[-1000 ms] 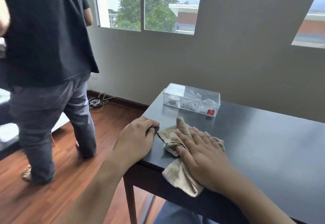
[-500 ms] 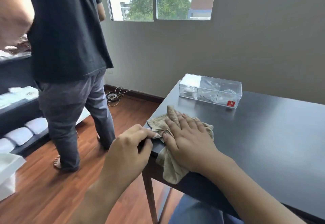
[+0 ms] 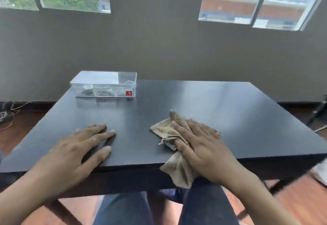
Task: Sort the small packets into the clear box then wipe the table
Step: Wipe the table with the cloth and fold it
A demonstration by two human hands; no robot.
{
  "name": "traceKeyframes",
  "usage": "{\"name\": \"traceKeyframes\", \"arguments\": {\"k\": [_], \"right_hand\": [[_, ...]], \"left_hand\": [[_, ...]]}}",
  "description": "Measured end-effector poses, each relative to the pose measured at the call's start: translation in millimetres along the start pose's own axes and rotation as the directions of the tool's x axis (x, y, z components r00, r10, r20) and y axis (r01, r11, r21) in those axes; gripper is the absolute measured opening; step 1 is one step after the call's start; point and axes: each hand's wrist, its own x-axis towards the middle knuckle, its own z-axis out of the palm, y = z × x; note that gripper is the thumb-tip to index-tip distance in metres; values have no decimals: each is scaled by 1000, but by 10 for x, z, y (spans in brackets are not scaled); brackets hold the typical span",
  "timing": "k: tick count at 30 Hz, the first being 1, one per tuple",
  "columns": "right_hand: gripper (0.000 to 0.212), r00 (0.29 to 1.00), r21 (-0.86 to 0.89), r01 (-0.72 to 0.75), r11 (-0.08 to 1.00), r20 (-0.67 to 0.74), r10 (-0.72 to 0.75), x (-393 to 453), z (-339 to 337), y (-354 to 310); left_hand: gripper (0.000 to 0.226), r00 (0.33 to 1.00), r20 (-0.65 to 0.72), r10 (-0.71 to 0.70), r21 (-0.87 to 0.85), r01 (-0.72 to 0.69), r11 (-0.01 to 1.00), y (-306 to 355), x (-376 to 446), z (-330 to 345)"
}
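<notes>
A clear plastic box [image 3: 104, 84] with a red sticker stands closed at the far left of the dark table [image 3: 203, 104]; small packets show dimly inside it. A beige cloth [image 3: 167, 130] lies near the table's front edge, one end hanging over the edge. My right hand [image 3: 203, 145] presses flat on the cloth, fingers spread. My left hand [image 3: 79, 150] rests flat on the bare tabletop to the left, fingers apart and holding nothing.
A grey wall with windows rises behind the table. Cables [image 3: 7, 113] lie on the wooden floor at the left. A dark stand leg [image 3: 316, 113] shows at the right edge. My legs [image 3: 159, 207] are under the table's front.
The view has swung right, and the standing person is out of frame. My right hand slid the cloth from the table's left corner toward the middle front. My left hand left the corner and lies flat.
</notes>
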Motion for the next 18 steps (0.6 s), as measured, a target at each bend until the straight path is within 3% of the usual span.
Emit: {"name": "traceKeyframes", "arguments": {"k": [4,9,14,16,18], "right_hand": [[77,954,-16,-299,954,-24,298,-241,-232,1081],[83,779,-22,-622,783,-117,616,-498,-550,2310],[65,685,-51,-726,686,-136,715,-508,-540,2434],[63,702,-65,-711,700,-131,700,-469,-494,2256],[63,774,-89,-633,769,-110,624,-442,-418,1996]], "left_hand": [[63,984,103,145,-6,-145,989,365,454,164],[67,954,172,247,-6,-250,968,828,876,388],[70,937,205,283,24,-294,956,1062,1058,531],[71,935,213,284,42,-299,953,1054,1092,545],[71,936,208,283,47,-298,953,1049,1093,551]]}}
